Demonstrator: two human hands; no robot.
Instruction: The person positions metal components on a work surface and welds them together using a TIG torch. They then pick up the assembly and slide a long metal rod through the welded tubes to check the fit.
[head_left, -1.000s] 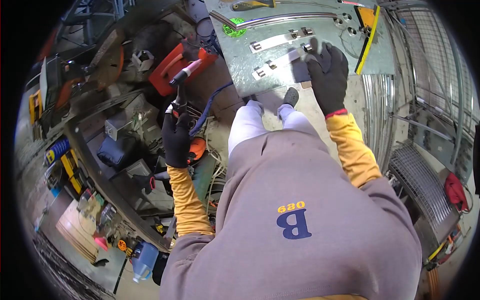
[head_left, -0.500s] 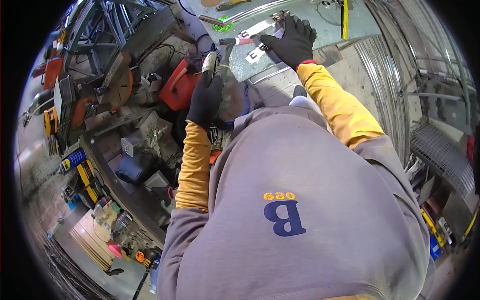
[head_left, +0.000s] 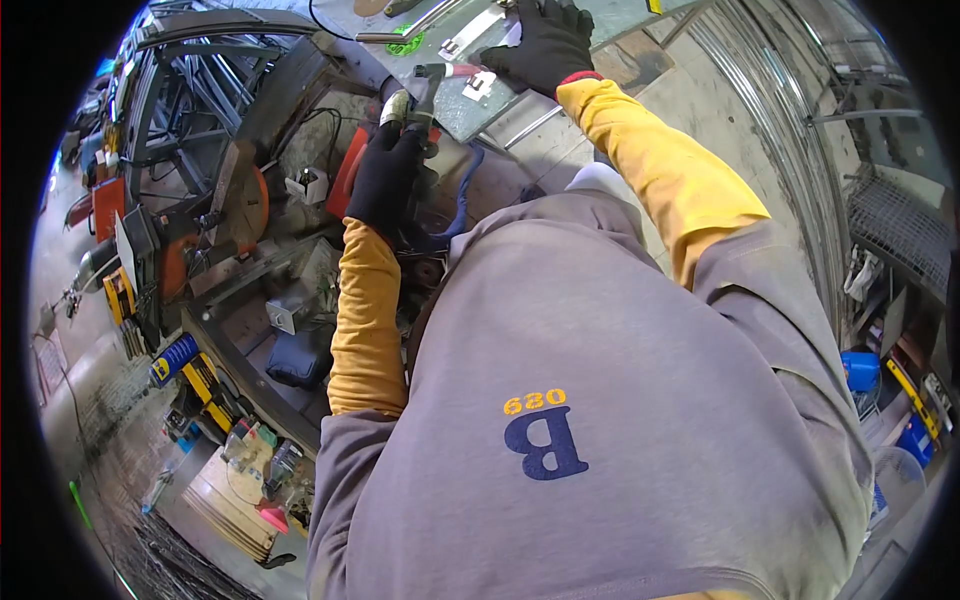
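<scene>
My left hand (head_left: 385,175), in a dark glove, is closed around a TIG welding torch (head_left: 424,98) with a reddish-pink nozzle (head_left: 462,70). A pale wrap covers one fingertip of that glove. The nozzle points right, close to a small shiny metal plate (head_left: 480,86) with a cutout. My right hand (head_left: 540,48), also dark-gloved, lies spread over the metal pieces, its fingertips partly past the top edge of view. A flat metal strip (head_left: 473,35) shows to its left. Beneath them is a glass-like greenish worktop (head_left: 455,112).
A bent metal tube (head_left: 400,37) and a green disc (head_left: 405,42) lie on the worktop. A blue hose (head_left: 468,190) hangs below the torch. Left are a red case (head_left: 347,165), a cut-off saw (head_left: 243,195) and steel frames (head_left: 190,110). Long metal bars (head_left: 765,130) lie right.
The view has shifted, so the worktop sits higher in the picture. The torch nozzle stays near the small plate; my right hand remains over the metal pieces, its fingers now partly cut off.
</scene>
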